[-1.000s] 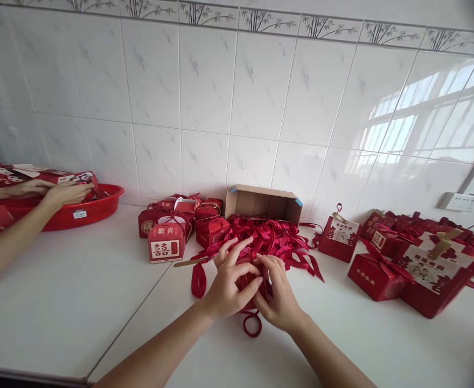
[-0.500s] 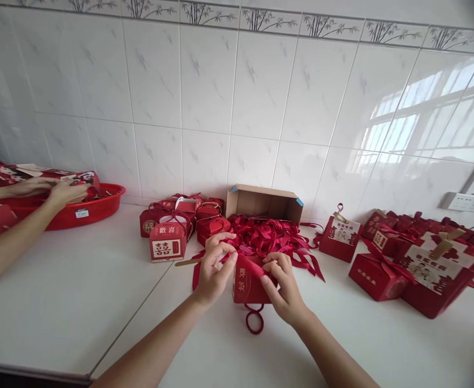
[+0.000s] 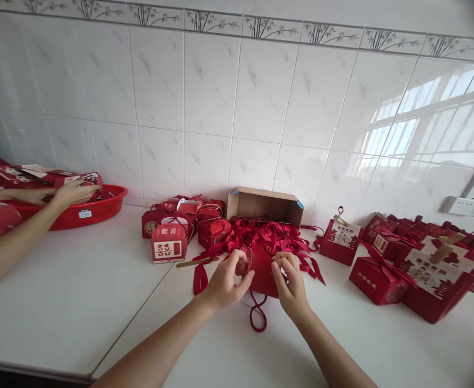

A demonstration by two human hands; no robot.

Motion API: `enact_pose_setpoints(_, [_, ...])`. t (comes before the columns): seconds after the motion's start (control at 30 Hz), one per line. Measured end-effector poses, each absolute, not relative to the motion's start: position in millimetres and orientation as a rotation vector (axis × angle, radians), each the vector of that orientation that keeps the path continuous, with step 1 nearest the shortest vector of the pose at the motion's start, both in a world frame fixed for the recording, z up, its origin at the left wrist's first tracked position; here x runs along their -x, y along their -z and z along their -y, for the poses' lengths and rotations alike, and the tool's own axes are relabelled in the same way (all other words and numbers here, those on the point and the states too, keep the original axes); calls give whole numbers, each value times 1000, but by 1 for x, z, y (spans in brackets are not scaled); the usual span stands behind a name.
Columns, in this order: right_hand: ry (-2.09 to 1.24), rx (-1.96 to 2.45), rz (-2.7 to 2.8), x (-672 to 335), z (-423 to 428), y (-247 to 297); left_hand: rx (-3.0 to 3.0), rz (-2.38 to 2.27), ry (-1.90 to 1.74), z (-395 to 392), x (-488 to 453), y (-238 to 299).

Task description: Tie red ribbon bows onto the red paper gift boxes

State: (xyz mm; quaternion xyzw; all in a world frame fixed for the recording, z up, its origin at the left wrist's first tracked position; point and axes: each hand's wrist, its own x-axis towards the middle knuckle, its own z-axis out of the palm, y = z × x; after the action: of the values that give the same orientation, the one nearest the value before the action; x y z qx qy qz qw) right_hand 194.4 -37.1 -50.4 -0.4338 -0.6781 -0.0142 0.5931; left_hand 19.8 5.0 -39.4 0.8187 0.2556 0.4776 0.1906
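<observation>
A small red gift box (image 3: 264,274) lies between my two hands in front of the ribbon pile, a plain red face towards me. My left hand (image 3: 229,279) is closed with bent fingers at its left edge, thumb towards the box front. At the right edge, the thumb and fingers of my right hand (image 3: 290,280) pinch the box. A twisted dark red cord loop (image 3: 258,318) hangs out below onto the white table. Just behind are tangled red satin ribbons (image 3: 269,235), spilling from an open cardboard box (image 3: 263,206).
Finished red boxes cluster left, one (image 3: 169,243) with white front. A gold ribbon strip (image 3: 192,263) lies beside my left hand. On the right stand a red bag (image 3: 340,240) and several bow-tied boxes (image 3: 378,277). Another person's hands (image 3: 73,194) work over a red basin (image 3: 99,211).
The box has turned between my hands, so its gold lettering no longer faces me. My left hand has moved right and lower; the cord loop has swung slightly.
</observation>
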Motion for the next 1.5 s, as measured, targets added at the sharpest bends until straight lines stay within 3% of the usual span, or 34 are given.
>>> enact_pose_setpoints(0.33, [108,1114,1699,-196,43,45,-1831,-786,-1343,-19,-18,43])
enact_pose_setpoints(1.5, [126,1101,1740,-199,45,46,-2113,-774,-1363,-8,-18,39])
